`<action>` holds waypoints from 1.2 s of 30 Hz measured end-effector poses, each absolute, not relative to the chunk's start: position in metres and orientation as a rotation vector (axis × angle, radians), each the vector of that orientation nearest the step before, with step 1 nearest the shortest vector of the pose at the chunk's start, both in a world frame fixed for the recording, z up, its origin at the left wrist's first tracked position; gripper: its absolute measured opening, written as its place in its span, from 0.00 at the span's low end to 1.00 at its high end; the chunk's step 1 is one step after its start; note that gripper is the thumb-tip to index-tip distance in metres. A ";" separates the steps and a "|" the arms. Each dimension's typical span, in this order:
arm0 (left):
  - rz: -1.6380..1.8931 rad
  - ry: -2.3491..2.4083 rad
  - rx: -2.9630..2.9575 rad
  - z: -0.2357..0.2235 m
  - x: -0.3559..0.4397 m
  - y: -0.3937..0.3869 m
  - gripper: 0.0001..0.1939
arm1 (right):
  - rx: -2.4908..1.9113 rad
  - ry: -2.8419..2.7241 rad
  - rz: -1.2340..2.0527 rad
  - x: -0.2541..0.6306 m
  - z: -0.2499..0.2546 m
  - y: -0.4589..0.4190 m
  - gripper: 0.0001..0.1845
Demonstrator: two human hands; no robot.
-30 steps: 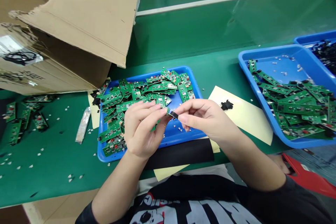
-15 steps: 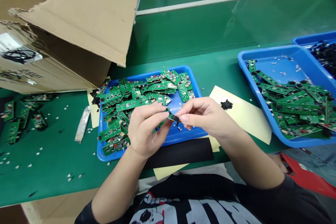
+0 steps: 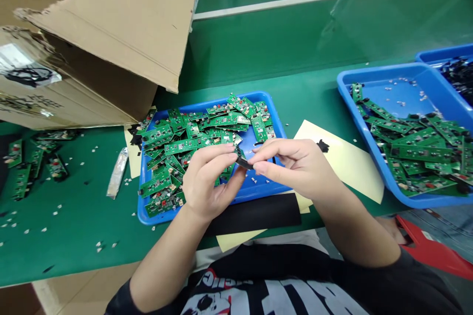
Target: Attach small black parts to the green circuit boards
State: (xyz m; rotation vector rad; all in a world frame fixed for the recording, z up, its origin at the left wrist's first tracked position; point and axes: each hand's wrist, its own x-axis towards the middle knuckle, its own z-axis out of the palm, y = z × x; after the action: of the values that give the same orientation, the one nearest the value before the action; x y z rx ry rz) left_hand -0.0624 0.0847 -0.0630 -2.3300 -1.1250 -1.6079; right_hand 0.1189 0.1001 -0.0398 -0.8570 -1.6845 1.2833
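Observation:
My left hand (image 3: 209, 182) and my right hand (image 3: 295, 165) meet over the near edge of a blue tray (image 3: 254, 189) heaped with several small green circuit boards (image 3: 188, 145). Between the fingertips of both hands sits one small green circuit board with a black part (image 3: 242, 160). The left fingers pinch its left end, the right thumb and forefinger pinch the black end. A pale yellow sheet (image 3: 347, 162) with a black scrap (image 3: 322, 145) lies just right of my right hand.
A second blue tray (image 3: 388, 83) with several green boards stands at the right, a third (image 3: 439, 53) behind it. An open cardboard box (image 3: 92, 44) leans at the left. Loose boards (image 3: 33, 162), a foil strip (image 3: 117, 173) and white bits lie on the green table. A black mat (image 3: 254, 214) lies near me.
Both hands stayed over the tray's near edge, turning the small board slightly between the fingertips. The view shifted a little.

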 end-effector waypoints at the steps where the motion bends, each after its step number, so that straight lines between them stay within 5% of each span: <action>1: -1.613 -1.131 -2.335 -0.063 -0.062 0.084 0.19 | -0.860 -1.690 1.260 0.119 -0.040 0.100 0.05; 18: -1.748 -1.365 -2.541 -0.070 -0.058 0.077 0.26 | -0.775 -1.882 0.626 0.109 -0.046 0.099 0.07; 36: -1.854 -2.037 -2.450 -0.063 -0.046 0.067 0.15 | -0.888 -2.093 0.210 0.107 -0.052 0.096 0.06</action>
State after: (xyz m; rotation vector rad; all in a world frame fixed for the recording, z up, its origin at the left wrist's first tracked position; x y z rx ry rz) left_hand -0.0458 0.0667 -0.0629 -2.4504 -2.0370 -1.8539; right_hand 0.1069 0.0965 -0.0523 -0.8877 -2.0926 0.2103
